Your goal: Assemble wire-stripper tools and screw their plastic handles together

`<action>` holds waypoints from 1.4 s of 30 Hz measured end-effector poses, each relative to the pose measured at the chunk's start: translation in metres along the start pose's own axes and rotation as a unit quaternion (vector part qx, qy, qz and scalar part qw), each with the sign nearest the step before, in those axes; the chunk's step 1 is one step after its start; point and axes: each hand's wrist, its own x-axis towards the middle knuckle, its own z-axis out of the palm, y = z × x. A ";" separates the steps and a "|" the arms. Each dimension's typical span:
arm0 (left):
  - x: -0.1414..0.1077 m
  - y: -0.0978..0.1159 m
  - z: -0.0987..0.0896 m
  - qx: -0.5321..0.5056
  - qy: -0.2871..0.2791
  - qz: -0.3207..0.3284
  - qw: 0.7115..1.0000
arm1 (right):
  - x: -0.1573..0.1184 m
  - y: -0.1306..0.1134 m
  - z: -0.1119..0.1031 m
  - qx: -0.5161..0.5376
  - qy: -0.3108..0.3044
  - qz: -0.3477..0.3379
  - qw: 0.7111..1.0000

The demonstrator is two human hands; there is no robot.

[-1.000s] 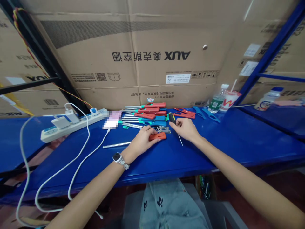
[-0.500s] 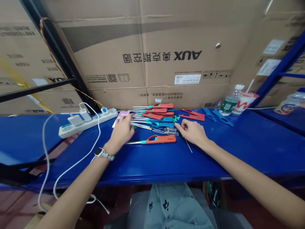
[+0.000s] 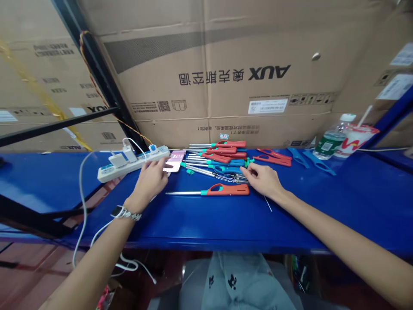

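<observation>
My left hand [image 3: 153, 175] is over the blue table beside the power strip, fingers apart, next to a pink and white card [image 3: 175, 161]. My right hand [image 3: 263, 178] is closed at the right end of the pile, thumb and finger together near metal parts [image 3: 241, 178]; what it holds, if anything, is hidden. A thin rod [image 3: 268, 204] shows below it. Several red lighters [image 3: 237, 144] and blue lighters [image 3: 237, 163] lie between the hands, metal tubes pointing left. Nearer the front lies one orange-red lighter [image 3: 229, 190].
A white power strip [image 3: 134, 162] with plugs and cables is at left. Red casing pieces [image 3: 274, 159], blue casing pieces [image 3: 318, 163], a water bottle [image 3: 331, 140] and a cup [image 3: 355, 140] are at right. Large cardboard boxes [image 3: 226, 47] stand behind.
My left hand has moved left, off the lighters' tubes, uncovering the card and a small green piece. My right hand remains by the metal parts. The whole view has shifted slightly.
</observation>
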 end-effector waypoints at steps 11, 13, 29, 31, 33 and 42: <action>-0.002 -0.006 0.013 0.062 -0.080 -0.007 0.995 | -0.005 -0.001 0.004 -0.002 0.002 -0.012 1.000; 0.001 -0.009 0.017 0.057 -0.074 -0.008 0.996 | -0.005 0.000 0.004 -0.002 0.002 -0.009 1.000; 0.011 -0.016 0.011 0.022 -0.053 -0.021 0.998 | -0.006 -0.003 0.004 -0.007 -0.010 -0.001 1.000; 0.021 -0.015 0.015 0.032 -0.060 -0.017 0.998 | -0.006 -0.004 0.004 -0.004 -0.007 -0.002 1.000; 0.029 -0.014 0.017 0.045 -0.075 -0.018 0.996 | -0.006 -0.004 0.004 0.002 -0.003 -0.005 1.000; 0.026 0.015 0.005 -0.045 0.004 0.020 0.999 | -0.009 -0.001 -0.005 0.030 0.029 0.016 0.999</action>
